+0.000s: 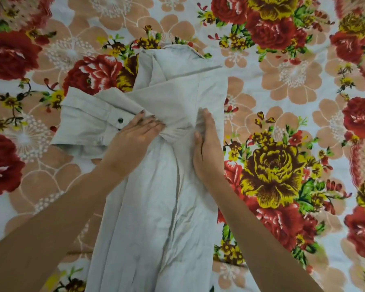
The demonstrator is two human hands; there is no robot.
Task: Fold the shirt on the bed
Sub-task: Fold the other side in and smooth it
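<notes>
Bed (293,85) under floral sheet fills the view; pale grey shirt (156,207) lies lengthwise mid-bed.
Both grips open, palms flat on shirt: left hand (135,135) by the buttoned cuff (89,121), right hand (207,144) edge-on beside it.

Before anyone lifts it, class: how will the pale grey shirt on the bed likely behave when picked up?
The shirt is probably floppy: it bunches into creases between the left hand and right hand. It looks thin, so likely light. The loose cuff would probably dangle.
</notes>
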